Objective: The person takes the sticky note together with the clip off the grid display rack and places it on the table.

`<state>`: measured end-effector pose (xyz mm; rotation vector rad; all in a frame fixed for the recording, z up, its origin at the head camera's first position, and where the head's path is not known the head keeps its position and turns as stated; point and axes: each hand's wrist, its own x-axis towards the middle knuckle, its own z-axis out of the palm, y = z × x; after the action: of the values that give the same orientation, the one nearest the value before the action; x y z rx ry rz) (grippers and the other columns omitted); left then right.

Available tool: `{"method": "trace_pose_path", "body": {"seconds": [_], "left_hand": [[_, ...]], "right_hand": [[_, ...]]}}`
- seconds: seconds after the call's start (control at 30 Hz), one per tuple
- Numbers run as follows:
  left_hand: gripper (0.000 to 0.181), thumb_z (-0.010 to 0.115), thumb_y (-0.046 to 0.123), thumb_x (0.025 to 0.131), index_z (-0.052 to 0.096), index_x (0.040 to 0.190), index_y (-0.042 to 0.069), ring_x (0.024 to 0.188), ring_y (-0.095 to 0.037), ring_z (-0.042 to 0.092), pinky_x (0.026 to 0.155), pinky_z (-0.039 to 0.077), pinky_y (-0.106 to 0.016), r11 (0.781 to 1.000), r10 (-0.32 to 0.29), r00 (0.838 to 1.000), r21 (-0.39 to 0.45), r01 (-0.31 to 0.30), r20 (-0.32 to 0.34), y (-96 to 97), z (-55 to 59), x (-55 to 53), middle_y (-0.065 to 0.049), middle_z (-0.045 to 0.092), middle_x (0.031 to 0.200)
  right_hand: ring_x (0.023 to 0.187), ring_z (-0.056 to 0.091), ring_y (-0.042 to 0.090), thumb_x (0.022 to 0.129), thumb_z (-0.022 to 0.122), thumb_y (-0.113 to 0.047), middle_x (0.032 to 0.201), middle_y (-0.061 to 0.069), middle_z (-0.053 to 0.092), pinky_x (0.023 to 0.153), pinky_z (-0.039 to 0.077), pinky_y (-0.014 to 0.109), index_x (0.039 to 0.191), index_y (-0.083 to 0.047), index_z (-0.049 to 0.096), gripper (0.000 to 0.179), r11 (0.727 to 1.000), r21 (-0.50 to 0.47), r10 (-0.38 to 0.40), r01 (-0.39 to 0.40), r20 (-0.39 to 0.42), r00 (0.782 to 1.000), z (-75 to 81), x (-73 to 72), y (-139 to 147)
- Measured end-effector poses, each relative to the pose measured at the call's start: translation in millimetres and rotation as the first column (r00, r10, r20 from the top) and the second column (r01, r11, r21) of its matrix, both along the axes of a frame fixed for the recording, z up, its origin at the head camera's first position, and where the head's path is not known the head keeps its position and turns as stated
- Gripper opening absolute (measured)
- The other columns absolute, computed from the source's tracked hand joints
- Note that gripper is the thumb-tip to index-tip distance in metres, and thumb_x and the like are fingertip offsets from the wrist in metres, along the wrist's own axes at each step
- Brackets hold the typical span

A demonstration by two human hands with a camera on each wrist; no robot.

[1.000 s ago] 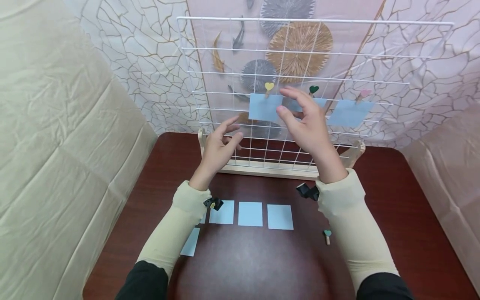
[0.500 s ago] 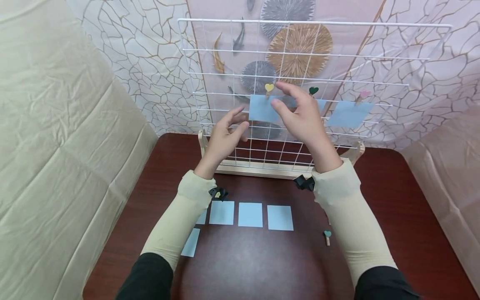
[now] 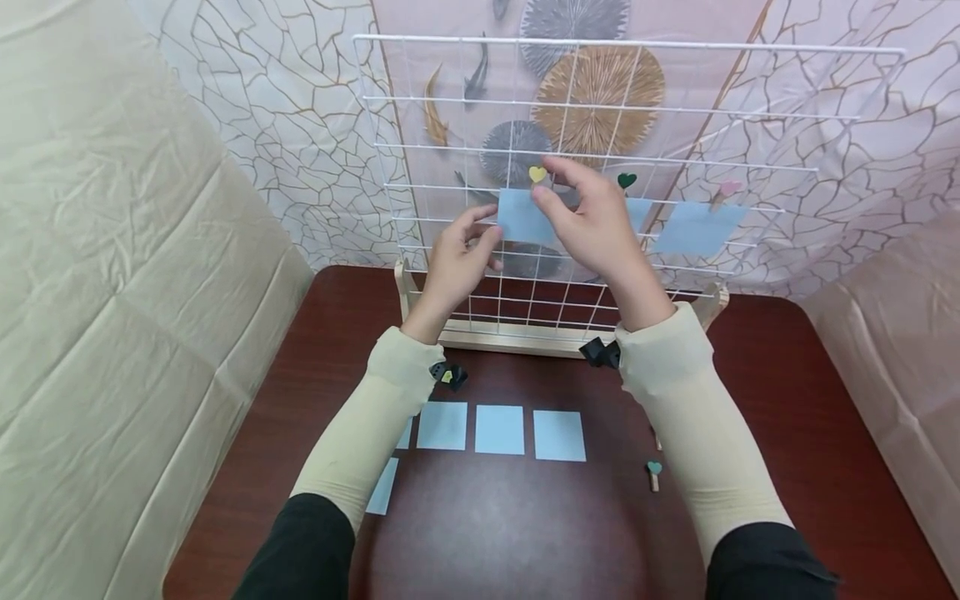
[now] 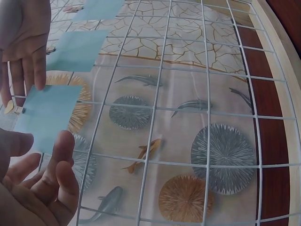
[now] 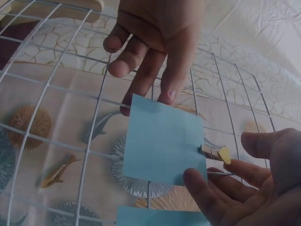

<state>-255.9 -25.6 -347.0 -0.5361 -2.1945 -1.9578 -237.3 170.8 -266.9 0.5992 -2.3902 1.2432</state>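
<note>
A light blue square paper [image 3: 521, 218] hangs on a white wire grid [image 3: 450, 185], with a small wooden clothespin [image 5: 211, 153] on its upper edge. The pin bears a yellow heart [image 3: 537, 174]. My right hand [image 3: 596, 221] is spread loosely around this pin, thumb over the paper's upper right part and index finger just beyond the heart. At the paper's left edge is my left hand [image 3: 457, 271], thumb and fingers bent and apart, tips right at the edge. Neither hand visibly pinches the paper or pin.
Farther right hang another blue paper [image 3: 701, 227] under a pink heart pin [image 3: 727, 190] and one partly hidden under a green heart pin [image 3: 627, 179]. Several blue papers [image 3: 499, 429] lie on the dark red table [image 3: 510, 533]. A green heart clothespin [image 3: 654, 475] lies at right.
My right hand has moved left from beside the paper to the yellow heart pin. My left hand has moved right and up to the paper's left edge.
</note>
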Motion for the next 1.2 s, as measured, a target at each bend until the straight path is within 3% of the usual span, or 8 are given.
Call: {"method": "trace_pose_path", "body": {"seconds": [0.23,0.47,0.63,0.77,0.87,1.03,1.2], "left_hand": [[0.026,0.061,0.015,0.108,0.068,0.126,-0.002,0.063,-0.026,0.07,0.051,0.05,-0.023,0.999,0.041,0.999,0.016,-0.04,-0.011,4.6,1.6,-3.5,-0.02,0.075,0.109],[0.021,0.062,0.011,0.107,0.07,0.119,-0.005,0.057,-0.014,0.067,0.047,0.045,-0.021,0.997,0.073,0.997,0.013,-0.073,-0.02,8.7,2.0,-4.2,-0.021,0.076,0.105],[0.02,0.062,0.012,0.107,0.071,0.117,-0.004,0.056,-0.013,0.067,0.046,0.043,-0.02,0.996,0.091,0.996,0.013,-0.091,-0.018,10.2,1.9,-4.3,-0.02,0.077,0.104],[0.02,0.062,0.012,0.107,0.071,0.116,-0.004,0.056,-0.013,0.067,0.046,0.043,-0.02,0.995,0.094,0.995,0.02,-0.094,-0.012,10.2,2.3,-4.2,-0.021,0.077,0.101],[0.02,0.062,0.011,0.107,0.071,0.116,-0.004,0.055,-0.012,0.067,0.046,0.043,-0.02,0.995,0.095,0.995,0.024,-0.094,-0.013,9.9,2.3,-4.2,-0.023,0.076,0.099],[0.02,0.062,0.011,0.107,0.071,0.116,-0.005,0.055,-0.012,0.067,0.046,0.042,-0.02,0.995,0.102,0.995,0.024,-0.101,-0.02,10.5,1.5,-4.4,-0.022,0.077,0.096],[0.02,0.063,0.012,0.107,0.07,0.116,-0.004,0.056,-0.012,0.068,0.046,0.043,-0.019,0.994,0.106,0.994,0.022,-0.106,-0.008,11.2,2.6,-3.7,-0.022,0.077,0.098]], "right_hand": [[0.132,0.059,0.033,0.108,0.061,-0.019,0.142,0.02,0.064,0.109,0.047,0.049,0.145,0.001,0.061,0.042,0.992,0.113,-0.052,0.054,-0.025,0.998,4.9,-4.4,-5],[0.105,0.07,0.031,0.111,0.056,-0.018,0.113,0.016,0.077,0.086,0.051,0.044,0.134,0.002,0.07,0.034,0.971,0.188,-0.13,0.146,-0.097,0.987,7.7,-7.7,-12],[0.093,0.069,0.028,0.111,0.057,-0.018,0.103,0.014,0.078,0.079,0.051,0.041,0.125,0.001,0.074,0.029,0.972,0.164,-0.157,0.17,-0.086,0.984,9.5,-7.3,-15],[0.099,0.069,0.027,0.11,0.058,-0.017,0.101,0.014,0.077,0.085,0.053,0.042,0.121,0.001,0.075,0.027,0.976,0.136,-0.159,0.168,-0.076,0.984,10.3,-7.2,-16],[0.097,0.069,0.026,0.11,0.059,-0.018,0.101,0.014,0.077,0.081,0.053,0.039,0.119,0.001,0.075,0.026,0.978,0.12,-0.162,0.171,-0.077,0.984,9.4,-6.7,-16],[0.068,0.057,0.021,0.11,0.059,-0.02,0.103,0.011,0.078,0.063,0.04,0.03,0.117,-0.001,0.076,0.027,0.975,0.113,-0.179,0.19,-0.101,0.979,7.6,-4.5,-16],[0.052,0.042,0.012,0.109,0.06,-0.019,0.105,0.011,0.079,0.059,0.036,0.027,0.114,-0.002,0.078,0.025,0.976,0.073,-0.195,0.204,-0.11,0.975,7.4,-3.1,-18]]}}
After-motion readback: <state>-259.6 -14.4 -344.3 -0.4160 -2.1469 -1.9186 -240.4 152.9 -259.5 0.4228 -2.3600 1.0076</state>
